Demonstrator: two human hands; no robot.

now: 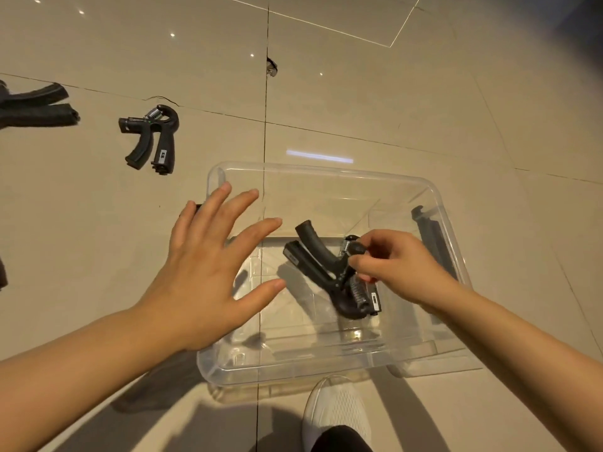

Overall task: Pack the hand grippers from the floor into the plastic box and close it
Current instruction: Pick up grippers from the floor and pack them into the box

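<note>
We see the clear plastic box (326,177) open on the floor (391,109), with black hand grippers (329,272) inside it. Our right hand (401,269) pinches one at its spring end, fingers clamped on it. Our left hand (208,265) hovers over the box's left rim, fingers spread apart. Another hand gripper (151,138) lies on the floor beyond, well apart; a further one (36,106) shows at the left edge
</note>
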